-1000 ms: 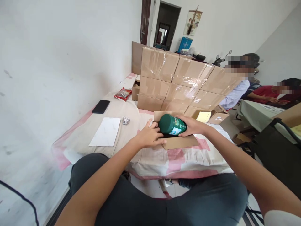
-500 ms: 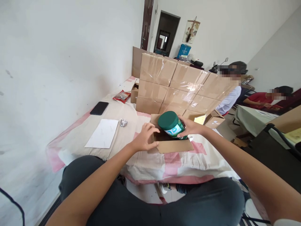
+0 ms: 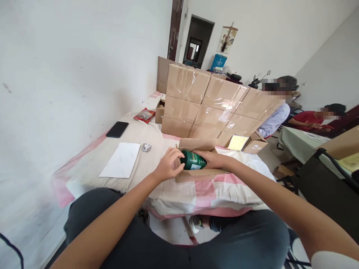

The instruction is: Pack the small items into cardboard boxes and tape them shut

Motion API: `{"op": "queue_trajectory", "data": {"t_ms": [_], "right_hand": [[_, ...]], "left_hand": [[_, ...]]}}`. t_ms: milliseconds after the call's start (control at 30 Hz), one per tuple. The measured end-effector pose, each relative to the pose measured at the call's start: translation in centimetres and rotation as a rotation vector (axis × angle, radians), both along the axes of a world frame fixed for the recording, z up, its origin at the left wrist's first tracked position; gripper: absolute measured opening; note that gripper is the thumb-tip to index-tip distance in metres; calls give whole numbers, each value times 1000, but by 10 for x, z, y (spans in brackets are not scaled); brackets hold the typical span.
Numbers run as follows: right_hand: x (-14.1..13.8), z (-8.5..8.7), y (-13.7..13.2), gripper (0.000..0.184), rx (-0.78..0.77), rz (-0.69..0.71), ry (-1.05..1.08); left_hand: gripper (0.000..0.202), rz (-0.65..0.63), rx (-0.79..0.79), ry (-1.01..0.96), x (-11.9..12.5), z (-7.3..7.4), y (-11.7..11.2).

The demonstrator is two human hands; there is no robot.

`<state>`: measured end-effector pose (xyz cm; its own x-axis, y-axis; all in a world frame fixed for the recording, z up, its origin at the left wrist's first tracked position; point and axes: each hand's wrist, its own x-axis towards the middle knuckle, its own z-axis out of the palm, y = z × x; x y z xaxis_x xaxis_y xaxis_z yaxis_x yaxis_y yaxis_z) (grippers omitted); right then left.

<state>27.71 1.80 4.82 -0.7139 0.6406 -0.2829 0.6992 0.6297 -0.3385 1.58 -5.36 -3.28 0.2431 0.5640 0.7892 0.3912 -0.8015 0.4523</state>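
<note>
A green plastic jar (image 3: 193, 160) lies on its side inside an open cardboard box (image 3: 196, 175), its lid end toward the left. My right hand (image 3: 211, 160) is closed around the jar's right end, partly down in the box. At the box's left end, my left hand (image 3: 170, 163) has its fingers and thumb curled around the end flap, the fingertips close to the jar's lid. The box's long flaps stand out at front and back. My right hand hides the base of the jar.
Taped cardboard boxes (image 3: 213, 101) stand stacked like a wall behind. On the cloth-covered table lie white paper (image 3: 120, 160), a black phone (image 3: 117, 129), crumpled foil (image 3: 146, 147), a red packet (image 3: 144, 115) and a yellow sheet (image 3: 238, 142). Two people sit at the right.
My right hand has lowered the jar from a tilted position above the box to lying inside it. My left hand has moved slightly left and closed at the box's end.
</note>
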Motion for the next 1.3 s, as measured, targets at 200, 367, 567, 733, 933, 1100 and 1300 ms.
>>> {"op": "queue_trajectory", "data": {"t_ms": [200, 367, 567, 733, 933, 1100, 1300], "right_hand": [[8, -1, 5, 54, -69, 27, 111], [32, 12, 9, 46, 283, 71, 137], [46, 9, -1, 40, 339, 96, 136], [68, -16, -13, 39, 232, -189, 627], [74, -70, -20, 51, 223, -510, 993], [59, -89, -23, 65, -36, -605, 1185], [65, -88, -40, 68, -47, -605, 1066]], "left_hand": [[18, 5, -11, 9, -4, -3, 1], [20, -23, -15, -4, -6, -6, -1], [36, -69, -49, -18, -8, -13, -1], [72, -184, -53, 46, -15, -16, 7], [81, -230, -66, 181, -14, -22, 15], [67, -199, -57, 183, -18, -23, 17], [102, -305, -63, 210, -28, -17, 15]]}}
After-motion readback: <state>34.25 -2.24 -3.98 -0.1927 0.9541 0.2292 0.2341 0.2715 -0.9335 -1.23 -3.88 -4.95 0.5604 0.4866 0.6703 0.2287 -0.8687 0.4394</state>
